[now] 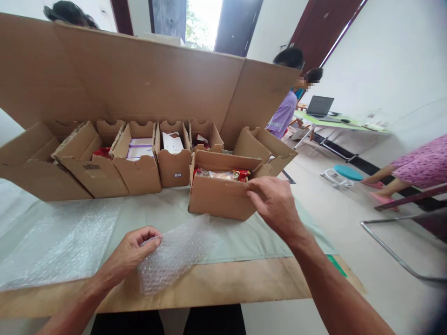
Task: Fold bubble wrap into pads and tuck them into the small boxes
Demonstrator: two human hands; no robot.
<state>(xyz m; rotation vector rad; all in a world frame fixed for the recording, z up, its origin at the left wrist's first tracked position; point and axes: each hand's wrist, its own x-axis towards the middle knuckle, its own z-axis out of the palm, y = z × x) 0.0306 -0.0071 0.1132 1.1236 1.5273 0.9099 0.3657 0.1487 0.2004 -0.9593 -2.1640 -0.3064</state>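
The left hand (134,251) pinches one loose piece of bubble wrap (178,253) at the near edge of the worktop (226,284). A second sheet (59,242) lies flat to its left. Just beyond, the right hand (275,202) pinches the front rim of one open carton (218,197) holding red packets (223,175). Six more open cartons (138,172) stand in a row behind it, in front of one tall cardboard sheet (139,79).
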